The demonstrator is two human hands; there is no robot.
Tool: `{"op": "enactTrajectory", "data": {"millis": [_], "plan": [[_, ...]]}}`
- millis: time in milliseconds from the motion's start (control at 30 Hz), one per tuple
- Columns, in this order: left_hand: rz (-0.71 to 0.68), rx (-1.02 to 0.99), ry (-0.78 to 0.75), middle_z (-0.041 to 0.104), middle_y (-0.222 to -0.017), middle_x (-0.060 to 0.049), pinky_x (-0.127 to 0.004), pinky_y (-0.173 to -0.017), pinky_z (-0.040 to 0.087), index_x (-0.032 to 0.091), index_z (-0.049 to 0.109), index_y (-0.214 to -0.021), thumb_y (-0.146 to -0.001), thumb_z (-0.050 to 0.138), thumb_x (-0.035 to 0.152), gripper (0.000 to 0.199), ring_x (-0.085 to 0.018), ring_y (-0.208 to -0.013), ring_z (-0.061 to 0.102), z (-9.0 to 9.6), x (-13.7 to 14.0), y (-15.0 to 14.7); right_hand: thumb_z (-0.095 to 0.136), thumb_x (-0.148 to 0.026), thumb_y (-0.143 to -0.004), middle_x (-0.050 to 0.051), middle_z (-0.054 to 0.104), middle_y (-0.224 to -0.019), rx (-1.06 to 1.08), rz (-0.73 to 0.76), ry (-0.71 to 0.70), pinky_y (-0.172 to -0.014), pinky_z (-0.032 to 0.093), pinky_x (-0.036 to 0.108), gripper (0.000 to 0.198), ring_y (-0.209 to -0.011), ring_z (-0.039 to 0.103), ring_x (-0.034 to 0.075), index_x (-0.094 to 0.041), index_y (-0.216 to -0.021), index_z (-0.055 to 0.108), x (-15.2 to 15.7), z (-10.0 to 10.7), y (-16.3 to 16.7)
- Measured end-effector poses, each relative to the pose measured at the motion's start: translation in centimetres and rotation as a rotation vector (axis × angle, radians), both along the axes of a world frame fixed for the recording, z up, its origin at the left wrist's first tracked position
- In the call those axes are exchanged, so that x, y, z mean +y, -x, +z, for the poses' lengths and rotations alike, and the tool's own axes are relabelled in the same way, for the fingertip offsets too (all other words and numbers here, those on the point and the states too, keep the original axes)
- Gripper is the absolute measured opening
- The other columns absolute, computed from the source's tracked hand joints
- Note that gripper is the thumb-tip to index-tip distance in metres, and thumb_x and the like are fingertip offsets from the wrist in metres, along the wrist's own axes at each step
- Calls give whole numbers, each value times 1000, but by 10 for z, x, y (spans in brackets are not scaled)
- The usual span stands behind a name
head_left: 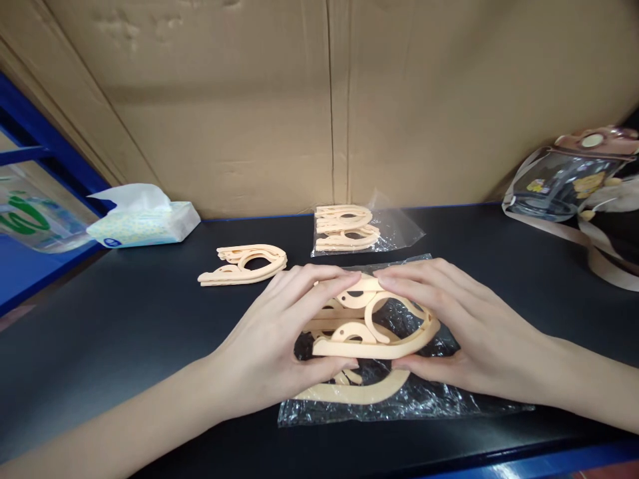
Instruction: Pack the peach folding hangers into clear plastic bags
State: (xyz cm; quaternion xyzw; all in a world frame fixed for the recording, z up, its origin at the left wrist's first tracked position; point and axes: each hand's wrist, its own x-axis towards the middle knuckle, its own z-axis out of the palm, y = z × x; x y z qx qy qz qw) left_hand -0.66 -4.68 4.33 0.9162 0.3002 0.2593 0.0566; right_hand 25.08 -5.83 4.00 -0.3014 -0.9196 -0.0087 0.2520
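Your left hand point(272, 332) and right hand point(464, 326) are clamping a folded hanger point(369, 349); a second hanger point(232, 274) is lying on the bench point(124, 326) at its ten o'clock.

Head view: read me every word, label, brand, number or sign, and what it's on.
No text can be read with certainty.
Tissue pack: round blue mark, too small.
Clear plastic item, left edge: green mark, unclear.
Bottle: small prints, too blurred for any wording.
Held tan piece: no lettering visible.
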Motion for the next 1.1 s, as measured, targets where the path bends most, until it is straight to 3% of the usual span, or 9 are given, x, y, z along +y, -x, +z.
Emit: {"op": "enactTrajectory", "data": {"millis": [100,167,233,333,433,633,900,1100], "plan": [[-19,68,34,36,-150,-12,-46,-107,40,26,13,-152,-82,68,47,92,-30,-135,39,2,2,4,67,-35,-78,11,55,-131,-6,-43,32,-95,47,46,76,-120,51,30,-26,-144,30,2,4,-3],[11,129,44,27,-156,-13,-48,-111,36,23,7,-153,-87,62,44,89,-30,-141,30,4,6,10,68,-36,-75,10,53,-133,-6,-91,77,-97,46,47,81,-120,51,31,-26,-145,28,9,11,-13],[48,213,13,32,-155,-12,-49,-113,32,20,17,-152,-93,52,35,71,-28,-142,30,6,14,18,68,-37,-75,10,51,-134,9,-145,120,-99,45,45,85,-118,53,31,-28,-147,24,18,21,-30],[80,341,-72,52,-141,-9,-52,-114,29,18,43,-140,-96,42,25,45,-25,-136,40,7,30,29,65,-37,-79,9,51,-133,-47,-247,210,-97,46,37,86,-115,56,27,-30,-150,16,33,37,-61],[98,413,-122,64,-126,-5,-54,-113,29,21,61,-122,-95,40,22,33,-25,-128,49,2,44,36,64,-33,-79,9,56,-129,-115,-288,344,-83,52,30,85,-105,62,25,-32,-150,18,42,46,-90],[84,426,-146,68,-116,-4,-51,-110,32,23,65,-115,-96,40,23,32,-22,-119,54,-5,52,40,64,-18,-74,7,62,-120,-208,-220,531,-82,52,27,81,-102,64,23,-33,-146,31,38,43,-101],[74,389,-137,70,-113,-3,-46,-103,39,23,67,-113,-96,41,24,31,-23,-114,56,-4,51,40,62,-22,-81,6,54,-133,-182,-137,544,-92,47,23,83,-115,58,20,-32,-150,18,38,36,-73],[72,374,-127,70,-113,-3,-45,-102,40,22,67,-113,-96,41,25,31,-23,-113,56,-4,51,40,67,-19,-72,9,53,-136,-312,-229,403,-95,48,34,87,-120,54,30,-31,-149,29,42,24,-81]]}}
